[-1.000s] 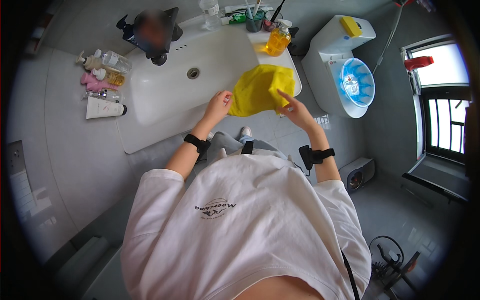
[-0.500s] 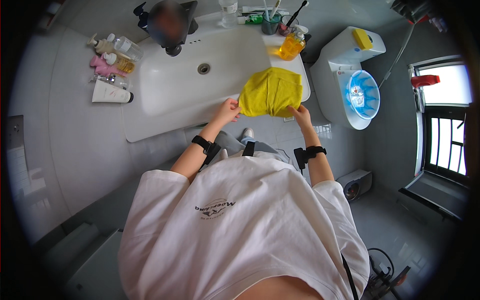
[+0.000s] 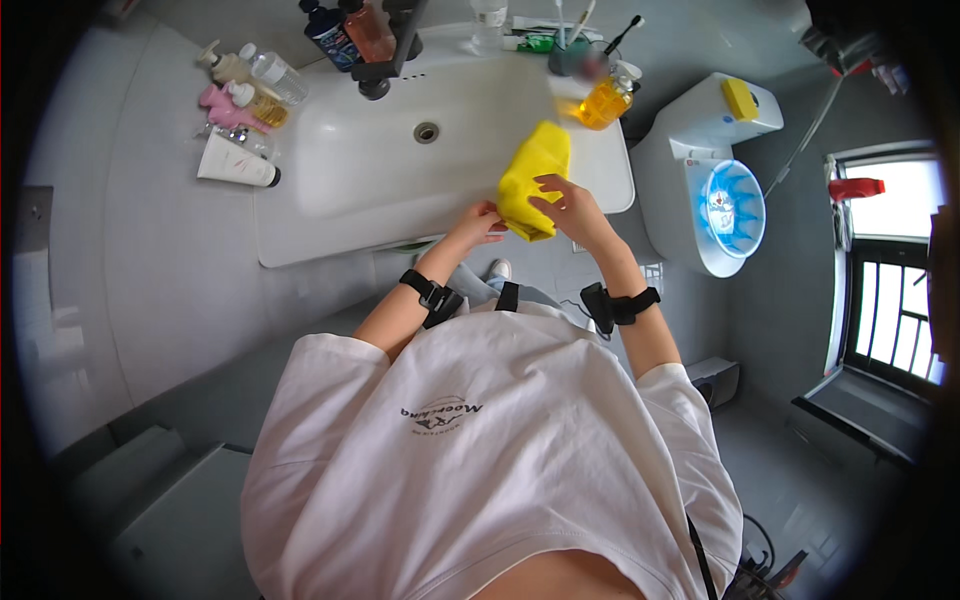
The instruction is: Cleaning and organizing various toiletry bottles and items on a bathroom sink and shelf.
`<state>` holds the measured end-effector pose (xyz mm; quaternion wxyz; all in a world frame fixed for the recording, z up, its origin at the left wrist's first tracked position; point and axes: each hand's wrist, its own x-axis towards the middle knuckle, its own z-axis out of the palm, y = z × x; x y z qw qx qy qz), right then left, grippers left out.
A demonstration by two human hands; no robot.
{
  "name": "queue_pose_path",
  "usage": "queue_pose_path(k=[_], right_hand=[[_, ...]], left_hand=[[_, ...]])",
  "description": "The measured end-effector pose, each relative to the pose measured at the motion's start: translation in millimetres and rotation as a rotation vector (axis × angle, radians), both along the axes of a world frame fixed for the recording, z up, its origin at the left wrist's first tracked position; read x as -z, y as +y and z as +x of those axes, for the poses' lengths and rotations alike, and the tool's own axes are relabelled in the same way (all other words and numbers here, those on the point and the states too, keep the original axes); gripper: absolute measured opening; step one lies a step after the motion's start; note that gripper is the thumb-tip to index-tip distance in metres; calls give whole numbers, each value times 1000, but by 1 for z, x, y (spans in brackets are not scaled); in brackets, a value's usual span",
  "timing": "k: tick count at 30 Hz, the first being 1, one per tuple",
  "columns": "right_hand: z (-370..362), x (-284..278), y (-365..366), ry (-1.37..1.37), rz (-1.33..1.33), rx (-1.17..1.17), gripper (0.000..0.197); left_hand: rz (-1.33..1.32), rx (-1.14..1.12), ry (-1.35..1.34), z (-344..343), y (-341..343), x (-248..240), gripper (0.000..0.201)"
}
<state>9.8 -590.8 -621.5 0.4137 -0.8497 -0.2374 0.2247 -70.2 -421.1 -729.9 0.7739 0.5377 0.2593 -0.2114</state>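
Note:
A yellow cloth (image 3: pixel 537 160), folded into a narrow strip, lies over the front right edge of the white sink (image 3: pixel 330 180). My left hand (image 3: pixel 476 224) grips the cloth's lower left corner; its fingertips are partly hidden at the cloth's edge. Over the right side of the cloth is my right hand (image 3: pixel 578 212), with thumb and fingers apart and the fingertips against the fabric.
A black faucet (image 3: pixel 385 68) stands at the back. Several bottles and a white tube (image 3: pixel 238 160) crowd the left counter. An orange soap bottle (image 3: pixel 605 103) and a toothbrush cup (image 3: pixel 570 58) are back right. Beyond sits a toilet (image 3: pixel 690 170) with a blue-lined bowl.
The cloth has gone from spread wide to folded narrow. My right hand has moved left across it and its fingers have parted. My left hand stays at the left corner.

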Motion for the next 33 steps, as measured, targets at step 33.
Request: queue_pose_path(k=[33], right_hand=[[-187,132,372,-634,-235,-236,69]], left_hand=[[428,-613,127,-299,231,-1,18]])
